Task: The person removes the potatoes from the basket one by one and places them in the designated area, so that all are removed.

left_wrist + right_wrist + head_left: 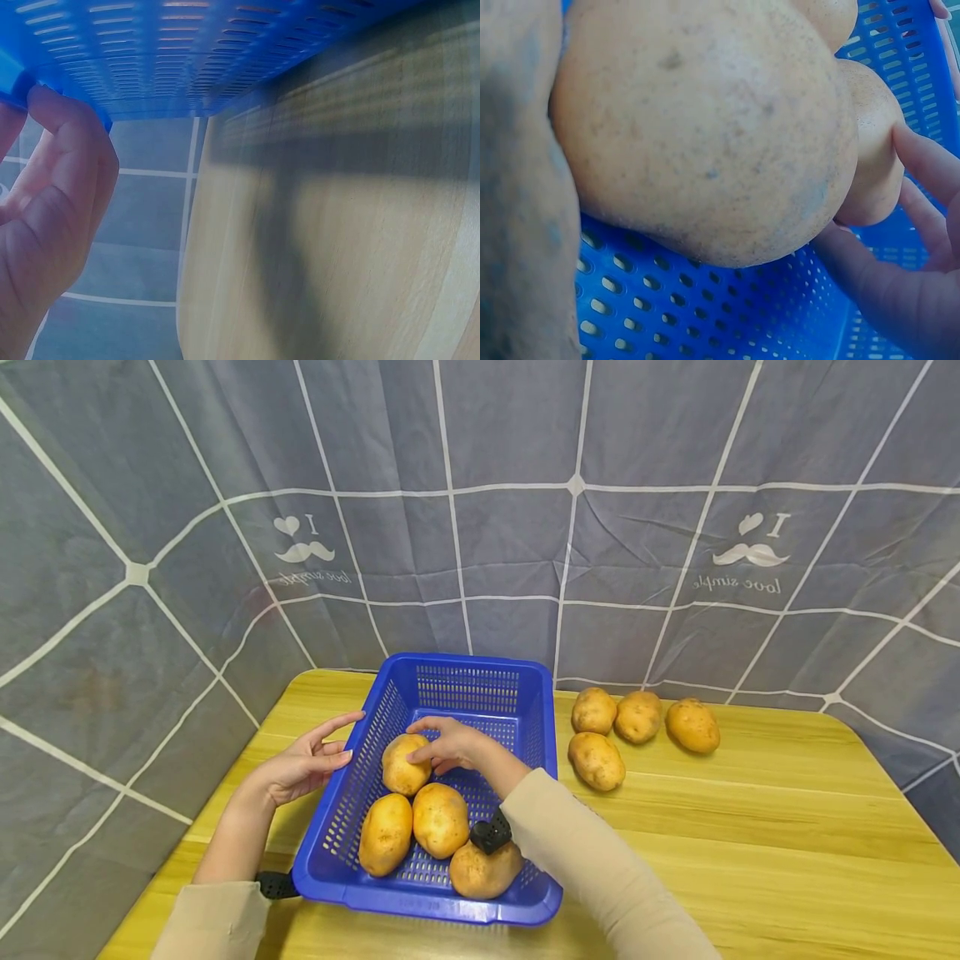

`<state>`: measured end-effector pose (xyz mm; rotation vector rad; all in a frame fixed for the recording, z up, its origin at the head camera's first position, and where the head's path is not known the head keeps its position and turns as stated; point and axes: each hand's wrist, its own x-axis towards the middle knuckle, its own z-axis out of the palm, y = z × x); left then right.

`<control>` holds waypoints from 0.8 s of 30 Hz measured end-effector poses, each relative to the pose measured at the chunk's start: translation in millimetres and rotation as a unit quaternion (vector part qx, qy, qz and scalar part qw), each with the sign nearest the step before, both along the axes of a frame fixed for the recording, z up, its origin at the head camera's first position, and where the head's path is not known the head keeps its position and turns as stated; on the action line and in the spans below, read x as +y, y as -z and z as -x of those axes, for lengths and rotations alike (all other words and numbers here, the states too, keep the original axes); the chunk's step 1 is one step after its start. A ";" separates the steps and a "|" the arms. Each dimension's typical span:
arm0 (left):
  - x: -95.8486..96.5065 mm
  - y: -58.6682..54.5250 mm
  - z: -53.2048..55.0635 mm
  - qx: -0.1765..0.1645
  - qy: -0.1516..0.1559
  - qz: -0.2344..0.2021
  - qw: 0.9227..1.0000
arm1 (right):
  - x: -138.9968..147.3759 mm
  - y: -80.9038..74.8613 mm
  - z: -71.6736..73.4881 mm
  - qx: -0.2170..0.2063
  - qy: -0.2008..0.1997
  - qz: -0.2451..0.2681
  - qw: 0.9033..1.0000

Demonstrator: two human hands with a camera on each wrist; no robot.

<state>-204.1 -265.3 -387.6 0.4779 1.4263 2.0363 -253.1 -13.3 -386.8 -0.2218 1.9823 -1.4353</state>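
A blue plastic basket [550, 735] with slotted walls stands on the wooden table and has several potatoes inside. My right hand [455, 747] reaches into it and holds a potato [399, 766] between thumb and fingers, near the left wall. Just in front of that one lie two potatoes, a middle one [440, 821] and a left one [386, 835]. Another potato [483, 870] sits at the near right corner, partly under the right wrist camera. Outside the left wall, my left hand [298, 768] touches the rim with its fingertips, as the left wrist view also shows.
On the table [750, 827], right of the basket, several potatoes lie in a loose group, one of them a front potato [597, 762] and one a right-hand potato [692, 726]. A grey curtain [510, 543] with white lines hangs behind and to the left.
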 end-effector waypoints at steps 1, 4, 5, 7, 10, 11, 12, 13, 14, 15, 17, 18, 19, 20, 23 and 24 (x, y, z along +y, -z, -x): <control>0.0 -0.2 0.1 0.000 0.000 0.000 1.000 | -0.2 0.4 0.3 -0.001 0.001 0.003 1.000; 0.0 -0.6 0.1 0.000 0.000 0.002 1.000 | -1.0 1.0 0.6 -0.003 0.002 0.009 1.000; 0.0 -0.7 0.0 0.000 -0.001 0.002 1.000 | -1.2 1.0 0.5 -0.004 0.002 0.011 1.000; 0.0 -1.0 -0.1 -0.001 -0.002 0.004 1.000 | -1.9 1.4 0.6 -0.004 0.003 0.014 1.000; -0.1 -1.1 -0.2 -0.002 -0.002 0.004 1.000 | -2.9 1.6 0.6 -0.005 0.005 0.018 1.000; -0.1 -1.2 -0.3 -0.003 -0.002 0.003 1.000 | -3.1 1.6 0.7 -0.004 0.006 0.020 1.000; -0.1 -1.2 -0.3 -0.003 -0.001 0.001 1.000 | -3.5 1.9 0.9 -0.004 0.007 0.021 1.000; -0.1 -1.3 -0.4 -0.004 0.000 0.000 1.000 | -3.7 2.1 1.3 -0.003 0.007 0.023 1.000; 0.0 -1.4 -0.4 -0.004 0.001 -0.002 1.000 | -3.8 1.9 1.3 -0.003 0.009 0.024 1.000; 0.0 -1.5 -0.3 -0.004 0.003 -0.004 1.000 | -4.0 2.1 1.7 -0.004 0.010 0.026 1.000; 0.1 -1.7 -0.3 -0.005 0.004 -0.007 1.000 | -4.2 2.3 2.2 -0.005 0.013 0.030 0.999; 0.1 -1.8 -0.3 -0.005 0.004 -0.008 1.000 | -4.3 2.1 2.1 -0.006 0.014 0.031 0.999; 0.1 -1.9 -0.3 -0.005 0.003 -0.007 1.000 | -4.2 1.7 1.9 -0.007 0.015 0.032 0.999; 0.1 -2.0 -0.3 -0.005 0.002 -0.006 1.000 | -4.3 1.6 1.8 -0.008 0.016 0.034 0.999; 0.1 -2.2 -0.3 -0.006 -0.001 0.001 1.000 | -4.0 0.6 1.1 -0.010 0.016 0.039 0.999; 0.0 -2.3 -0.2 -0.005 -0.002 0.004 1.000 | -3.8 0.2 0.9 -0.010 0.015 0.040 0.999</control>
